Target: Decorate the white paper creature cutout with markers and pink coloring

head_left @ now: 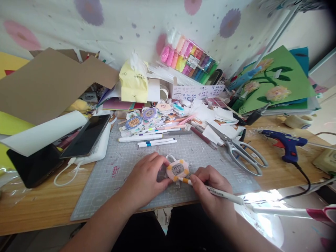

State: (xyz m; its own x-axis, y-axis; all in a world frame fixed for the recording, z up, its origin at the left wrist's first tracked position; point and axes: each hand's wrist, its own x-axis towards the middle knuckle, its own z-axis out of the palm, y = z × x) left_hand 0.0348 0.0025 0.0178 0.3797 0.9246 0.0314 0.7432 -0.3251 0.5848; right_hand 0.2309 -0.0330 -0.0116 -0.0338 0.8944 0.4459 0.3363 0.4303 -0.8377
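A small pink paper piece with a grey centre and orange patches is pinched at its left edge by my left hand. A white string loop sticks up from its top. My right hand is closed around a white marker, whose orange tip end touches or nearly touches the lower edge of the piece. Both are over the grey cutting mat. Similar decorated pieces lie in a pile beyond the pens.
Markers lie across the mat. Large scissors and a blue glue gun are to the right. A phone rests on a white device at left. Clay packets, cardboard and papers line the back.
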